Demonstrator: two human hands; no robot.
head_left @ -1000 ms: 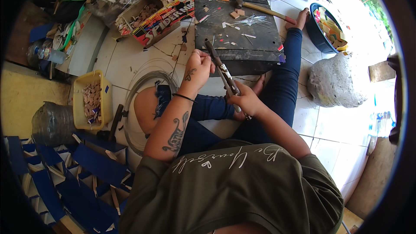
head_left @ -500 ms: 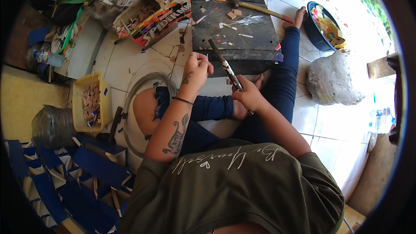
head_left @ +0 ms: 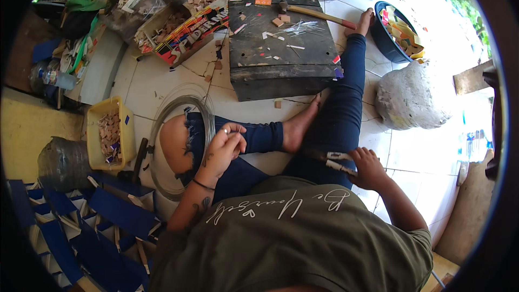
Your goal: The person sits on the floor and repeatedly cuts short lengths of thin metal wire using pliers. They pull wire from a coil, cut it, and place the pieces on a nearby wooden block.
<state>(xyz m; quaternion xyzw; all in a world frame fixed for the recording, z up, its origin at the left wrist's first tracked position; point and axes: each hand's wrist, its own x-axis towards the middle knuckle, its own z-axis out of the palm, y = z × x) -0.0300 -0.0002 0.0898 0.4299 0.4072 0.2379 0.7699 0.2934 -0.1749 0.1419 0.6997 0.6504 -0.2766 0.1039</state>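
White floor tiles lie littered with scraps; at the left a yellow tub of wood bits sits just beside a wire coil. The left hand hovers over the knee, fingertips pinched on something too small to tell. The right hand grips pliers against the thigh, near a dark work block.

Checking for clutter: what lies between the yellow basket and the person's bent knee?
In the head view, a wire coil lies between basket and knee.
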